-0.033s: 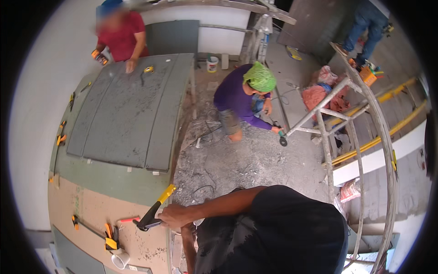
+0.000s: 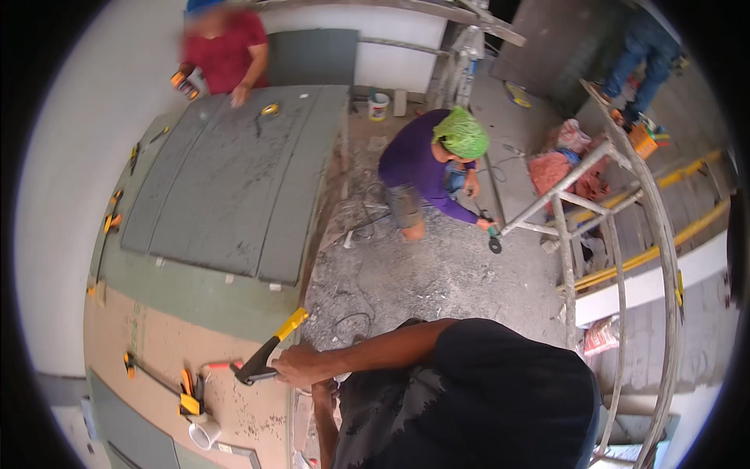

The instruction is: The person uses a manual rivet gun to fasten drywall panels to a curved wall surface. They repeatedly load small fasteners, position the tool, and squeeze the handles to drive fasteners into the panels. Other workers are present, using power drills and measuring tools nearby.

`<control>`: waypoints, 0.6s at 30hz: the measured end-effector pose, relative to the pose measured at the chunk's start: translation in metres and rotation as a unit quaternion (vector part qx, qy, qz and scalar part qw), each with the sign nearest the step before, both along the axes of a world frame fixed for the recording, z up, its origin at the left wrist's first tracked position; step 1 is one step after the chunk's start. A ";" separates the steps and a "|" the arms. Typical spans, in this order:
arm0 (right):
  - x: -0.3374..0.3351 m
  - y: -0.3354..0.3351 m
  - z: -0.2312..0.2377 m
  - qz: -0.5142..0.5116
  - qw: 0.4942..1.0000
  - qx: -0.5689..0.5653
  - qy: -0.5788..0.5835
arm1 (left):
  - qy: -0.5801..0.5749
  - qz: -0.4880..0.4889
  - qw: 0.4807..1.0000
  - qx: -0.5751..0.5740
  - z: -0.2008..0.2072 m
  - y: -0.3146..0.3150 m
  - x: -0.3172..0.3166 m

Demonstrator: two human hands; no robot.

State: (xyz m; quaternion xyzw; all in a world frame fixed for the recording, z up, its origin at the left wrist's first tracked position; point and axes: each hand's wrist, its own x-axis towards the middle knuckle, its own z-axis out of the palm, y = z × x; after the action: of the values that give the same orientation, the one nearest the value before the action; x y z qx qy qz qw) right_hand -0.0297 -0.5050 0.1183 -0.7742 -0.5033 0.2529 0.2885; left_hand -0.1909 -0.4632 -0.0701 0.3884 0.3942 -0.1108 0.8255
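Observation:
My right hand [image 2: 301, 366] reaches over the table's edge with its fingers closed at a black and yellow hammer-like tool [image 2: 268, 349]. The tool's yellow end points up and away, and its wide dark end lies toward the tabletop, near the fingers. My left hand [image 2: 323, 388] sits just below the right one, partly covered by it; its fingers hardly show. Beside the tool's dark end lies a red stick-like thing [image 2: 221, 365]. A bar clamp with orange and yellow parts [image 2: 190, 402] and a white cup [image 2: 205, 434] stand farther left on the tan tabletop [image 2: 156, 344].
Grey panels [image 2: 226, 187] cover the table's far part, with a tape measure [image 2: 270, 109] on them. A person in red [image 2: 226, 51] holds a drill there. Another in purple [image 2: 418, 160] crouches with a grinder [image 2: 494, 238]. A metal scaffold frame [image 2: 664, 234] stands right.
The whole view has shifted a little, so the far table and both co-workers appear slightly farther right. My hands stay at the tool, which has tilted slightly.

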 end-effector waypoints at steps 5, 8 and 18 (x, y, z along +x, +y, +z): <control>-0.014 0.068 -0.053 -0.046 0.994 -0.023 0.101 | -0.036 0.034 0.998 0.025 -0.005 0.017 0.001; -0.035 0.109 -0.072 -0.072 0.989 -0.042 0.125 | -0.044 0.122 0.991 0.027 0.004 0.018 -0.012; -0.035 0.173 -0.158 0.253 0.948 -0.022 -0.192 | 0.006 0.045 0.998 0.038 0.032 0.000 0.016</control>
State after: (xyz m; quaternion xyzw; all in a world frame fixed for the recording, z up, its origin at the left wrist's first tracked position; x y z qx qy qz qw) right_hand -0.0642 -0.3319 -0.0397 -0.6613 -0.7230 0.1753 0.0960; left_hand -0.1751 -0.4633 -0.0382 0.4005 0.4201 -0.0614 0.8120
